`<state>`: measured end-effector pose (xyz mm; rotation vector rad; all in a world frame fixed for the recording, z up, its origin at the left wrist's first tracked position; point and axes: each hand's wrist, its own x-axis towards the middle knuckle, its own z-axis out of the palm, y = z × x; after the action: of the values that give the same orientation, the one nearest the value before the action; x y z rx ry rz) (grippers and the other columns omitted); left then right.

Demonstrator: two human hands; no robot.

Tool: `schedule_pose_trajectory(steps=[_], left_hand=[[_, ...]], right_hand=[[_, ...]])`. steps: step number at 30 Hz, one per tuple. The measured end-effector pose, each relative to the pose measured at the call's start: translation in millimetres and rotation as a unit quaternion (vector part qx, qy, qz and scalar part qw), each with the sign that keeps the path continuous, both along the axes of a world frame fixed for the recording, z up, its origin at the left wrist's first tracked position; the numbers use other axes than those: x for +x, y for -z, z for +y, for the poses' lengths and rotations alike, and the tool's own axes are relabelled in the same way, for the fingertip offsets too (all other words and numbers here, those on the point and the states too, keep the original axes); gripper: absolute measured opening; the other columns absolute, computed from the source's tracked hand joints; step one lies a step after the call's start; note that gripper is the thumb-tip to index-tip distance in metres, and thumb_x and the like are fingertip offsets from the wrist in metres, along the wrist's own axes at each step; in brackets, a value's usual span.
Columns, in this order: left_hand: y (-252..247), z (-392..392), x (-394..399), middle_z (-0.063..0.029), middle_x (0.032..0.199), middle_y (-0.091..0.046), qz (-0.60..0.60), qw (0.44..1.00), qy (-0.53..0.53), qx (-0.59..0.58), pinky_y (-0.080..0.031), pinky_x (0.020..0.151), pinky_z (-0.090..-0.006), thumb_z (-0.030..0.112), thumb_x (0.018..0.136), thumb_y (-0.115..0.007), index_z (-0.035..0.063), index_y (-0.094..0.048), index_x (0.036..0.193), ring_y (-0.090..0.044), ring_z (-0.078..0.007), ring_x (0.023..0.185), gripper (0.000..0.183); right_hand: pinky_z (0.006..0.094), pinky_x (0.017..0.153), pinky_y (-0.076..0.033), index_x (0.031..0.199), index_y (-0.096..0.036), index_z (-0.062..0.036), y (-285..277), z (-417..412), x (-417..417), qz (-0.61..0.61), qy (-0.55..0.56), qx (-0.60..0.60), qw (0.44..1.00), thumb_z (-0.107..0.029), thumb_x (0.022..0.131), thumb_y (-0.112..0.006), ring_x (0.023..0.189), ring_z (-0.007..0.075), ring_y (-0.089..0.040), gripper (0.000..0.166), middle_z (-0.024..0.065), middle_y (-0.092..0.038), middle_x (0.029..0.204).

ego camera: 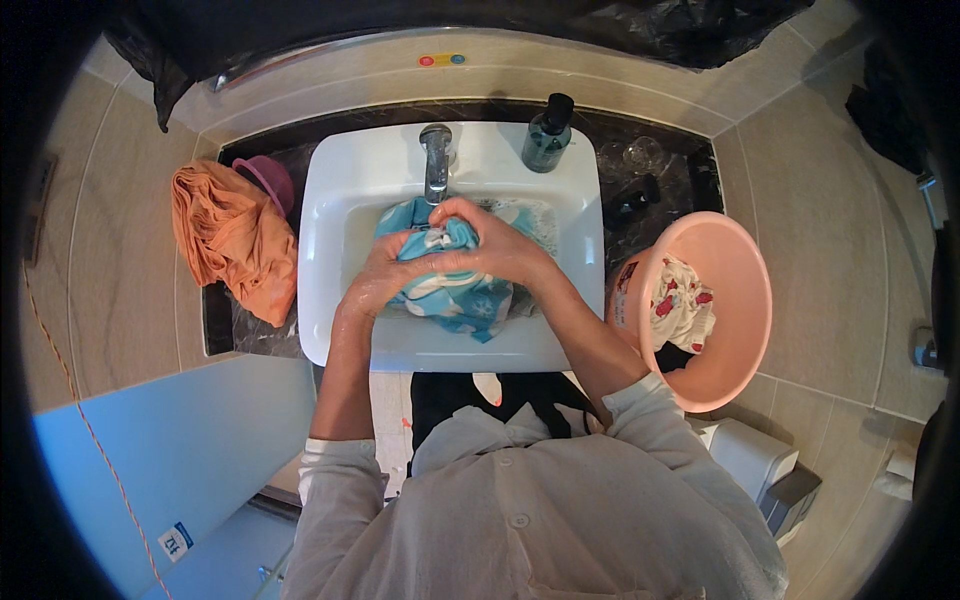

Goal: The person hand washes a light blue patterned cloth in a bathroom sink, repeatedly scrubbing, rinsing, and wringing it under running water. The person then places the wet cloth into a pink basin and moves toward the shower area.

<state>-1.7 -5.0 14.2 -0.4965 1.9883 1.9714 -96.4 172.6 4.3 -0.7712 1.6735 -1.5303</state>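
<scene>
A wet blue cloth with a white pattern (450, 300) is bunched up in a white washbasin (322, 300) that holds soapy water. My left hand (382, 274) grips the bunch from the left. From the right, my right hand (495, 244) holds the same cloth, its thumb and fingers around the upper folds. Both hands are below the chrome tap (436, 161), and the cloth's lower end hangs into the basin. Suds float at the basin's right side, where another part of blue fabric shows.
A dark bottle (547, 135) stands on the basin's back right corner. Orange cloth (236, 240) and a pink bowl (270, 180) lie on the dark stone counter (262, 334) at left. At right, a peach plastic bucket (750, 315) holds patterned white clothing (681, 304). Glass items (643, 154) are behind it.
</scene>
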Motion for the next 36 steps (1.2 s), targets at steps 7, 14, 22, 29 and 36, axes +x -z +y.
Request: schedule_pose_trajectory(steps=[7, 14, 22, 29, 36], left_hand=[[-15, -16, 12, -0.0068, 0.102, -0.068, 0.061, 0.956, -0.161, 0.237, -0.051, 0.085, -0.0282, 0.007, 0.081, -0.071, 0.0024, -0.064, 0.115, -0.065, -0.0161, 0.093, 0.035], [7, -27, 27, -0.0128, 0.124, -0.057, 0.127, 0.889, -0.259, 0.356, -0.048, 0.098, -0.0434, 0.017, 0.089, -0.065, 0.0033, -0.046, 0.132, -0.057, -0.0275, 0.114, 0.049], [81, 25, 16, -0.009, 0.108, -0.064, 0.008, 0.822, -0.305, 0.48, -0.053, 0.086, -0.0394, 0.031, 0.09, -0.065, 0.0062, -0.052, 0.124, -0.064, -0.0219, 0.096, 0.044], [87, 44, 20, 0.0014, 0.079, -0.063, 0.003, 0.834, -0.249, 0.492, -0.05, 0.054, -0.026, 0.043, 0.093, -0.058, 0.0113, -0.062, 0.094, -0.058, -0.0114, 0.061, 0.032], [118, 62, 9, -0.0066, 0.11, -0.064, -0.043, 0.838, -0.309, 0.447, -0.052, 0.087, -0.0333, 0.028, 0.098, -0.051, 0.0072, -0.054, 0.122, -0.064, -0.0195, 0.096, 0.032]], right_hand=[[0.0387, 0.107, -0.03, 0.137, -0.042, -0.0088, 40, 22, 31, 0.029, 0.044, 0.018, 0.998, -0.03, 0.062, -0.085, 0.122, 0.0257, -0.047, 0.089, 0.0111, -0.052, 0.13], [0.0285, 0.096, -0.041, 0.126, -0.054, -0.003, 63, 45, 16, -0.078, 0.152, -0.02, 0.985, -0.016, 0.076, -0.074, 0.108, 0.0173, -0.056, 0.055, 0.0039, -0.061, 0.114], [0.0333, 0.086, -0.05, 0.126, -0.049, 0.0001, 69, 5, 58, -0.037, 0.338, -0.051, 0.939, -0.012, 0.082, -0.064, 0.099, 0.0236, -0.061, 0.047, 0.0106, -0.061, 0.112], [0.0431, 0.062, -0.049, 0.084, -0.059, -0.009, 46, -15, 125, 0.487, 0.103, -0.147, 0.855, -0.029, 0.071, -0.073, 0.064, 0.0295, -0.06, 0.028, 0.0083, -0.059, 0.078], [0.0466, 0.058, -0.05, 0.08, -0.062, -0.0087, 78, -35, 35, 0.271, 0.306, 0.249, 0.878, -0.033, 0.079, -0.063, 0.067, 0.0378, -0.063, 0.024, 0.0176, -0.065, 0.078]])
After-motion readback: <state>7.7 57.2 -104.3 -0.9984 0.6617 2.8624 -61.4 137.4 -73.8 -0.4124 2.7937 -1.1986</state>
